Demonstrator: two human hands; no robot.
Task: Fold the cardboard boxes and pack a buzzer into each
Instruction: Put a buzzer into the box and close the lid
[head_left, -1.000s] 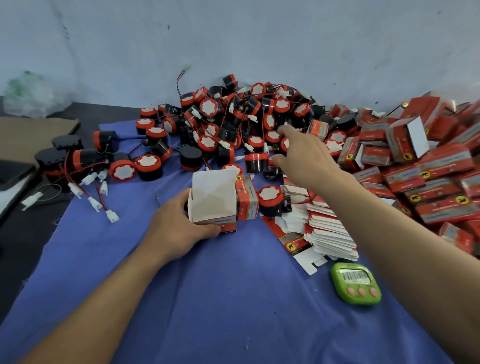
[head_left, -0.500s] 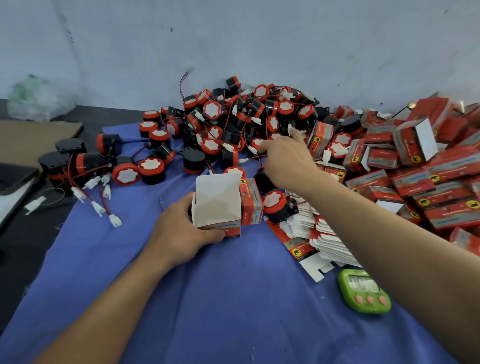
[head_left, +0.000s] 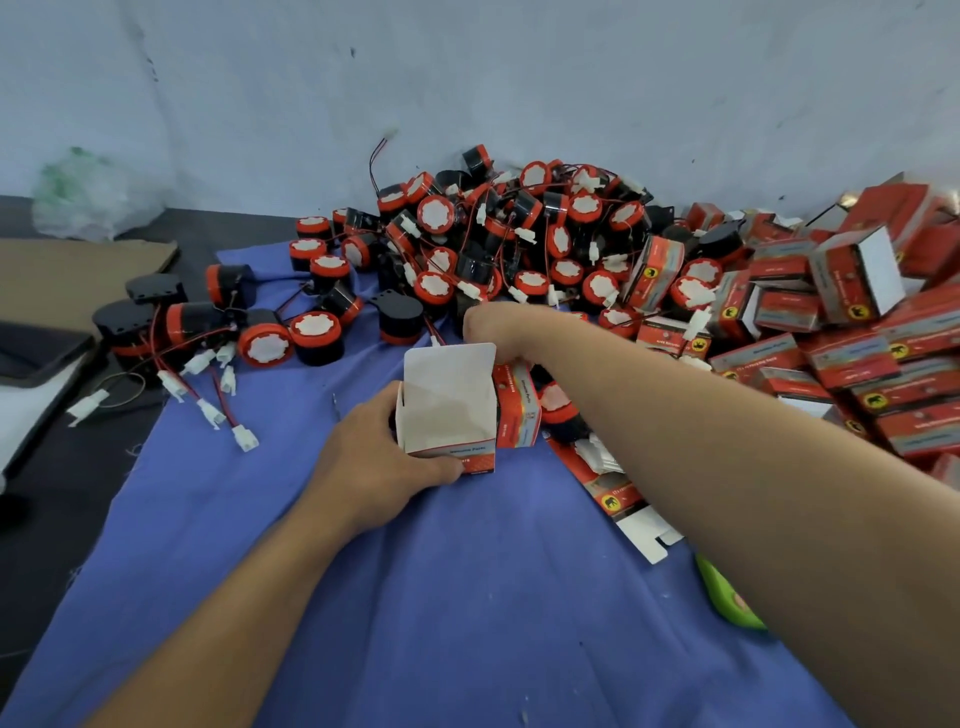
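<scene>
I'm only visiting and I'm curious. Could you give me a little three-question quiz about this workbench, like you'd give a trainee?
1. True or false: the cardboard box gripped by the left hand has its top flap shut.
2. Where does the heap of closed red boxes lie? A) at the right, B) at the left, C) on the brown sheet.
3. Fill in: the loose buzzers are piled on a ___ cloth.
Key: 1 false, the flap stands up and the box is open. 2 A. 3 blue.
</scene>
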